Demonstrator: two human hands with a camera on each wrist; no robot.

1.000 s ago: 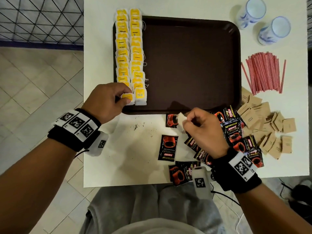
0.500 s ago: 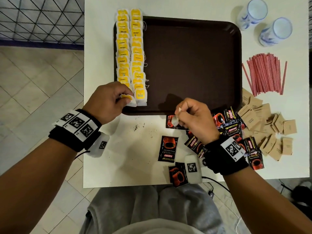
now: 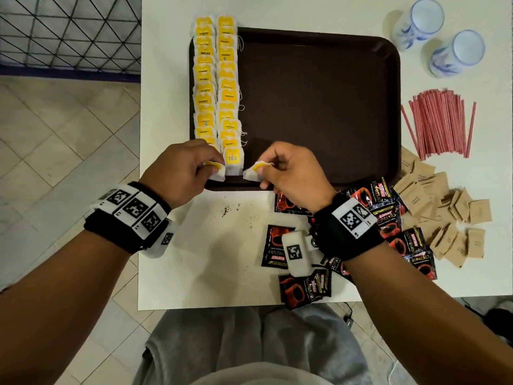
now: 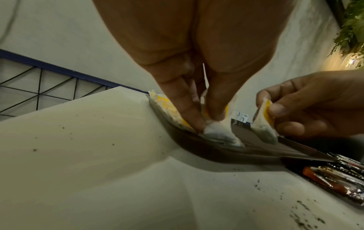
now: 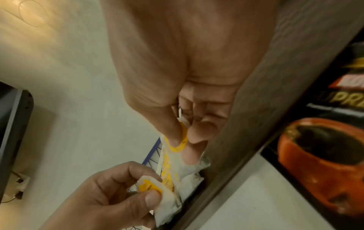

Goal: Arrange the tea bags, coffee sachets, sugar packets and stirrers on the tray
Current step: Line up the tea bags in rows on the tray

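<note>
our l hand (image 3: pixel 180 173) pinches a tea bag (image 3: pixel 215 170) at the tray's (image 3: pixel 319 107) near-left corner; r hand (image 3: pixel 291 173) pinches another bag (image 3: pixel 254 172) just beside the rows (image 3: pixel 216 84).

A white table (image 3: pixel 211 259) is seen from above. A dark brown tray (image 3: pixel 319 101) is set at its middle. To the right, two cups (image 3: pixel 438 37), a bundle of red stirrers (image 3: pixel 438 126), brown sugar packets (image 3: pixel 455 215) and black coffee sachets (image 3: pixel 388 218) are laid directly on it. Dark crumbs (image 3: pixel 230 211) are scattered near the tray.
</note>
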